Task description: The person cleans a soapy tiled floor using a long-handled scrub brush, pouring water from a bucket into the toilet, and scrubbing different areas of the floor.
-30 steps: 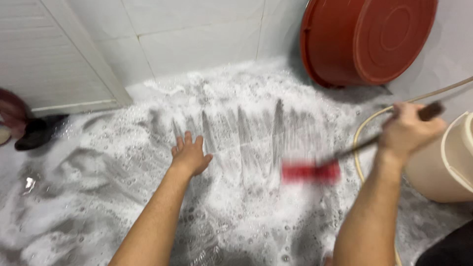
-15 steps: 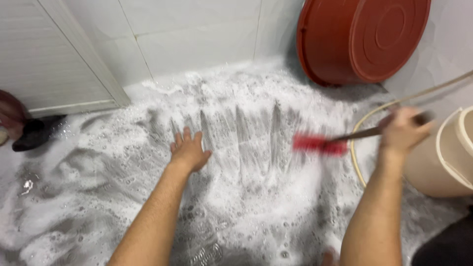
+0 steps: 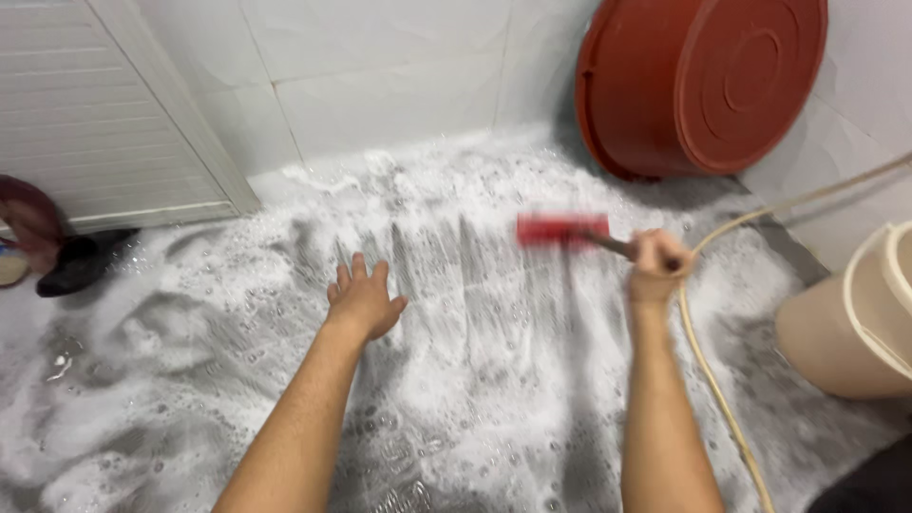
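The left hand (image 3: 364,299) lies flat on the soapy floor (image 3: 475,399), palm down, fingers spread and pointing toward the wall; the arm behind it is straight, propping the person up. The right hand (image 3: 655,264) is curled tight around the dark handle of a scrubbing brush (image 3: 562,230); the red head of the brush sits just ahead and to the left of the fist, low over the foam near the back of the floor, blurred so that I cannot tell whether the bristles touch. Between the two hands run streaks where the grey floor shows through the suds. A thin pale hose (image 3: 714,380) curves along the floor just beside the right forearm and rises toward the right-hand wall; a beige bucket (image 3: 845,332) stands at the right edge; a large red-brown basin (image 3: 698,81) leans tipped against the tiled wall (image 3: 380,76) in the far corner; a white slatted door (image 3: 95,123) stands at left, with dark footwear (image 3: 76,261) at its foot.
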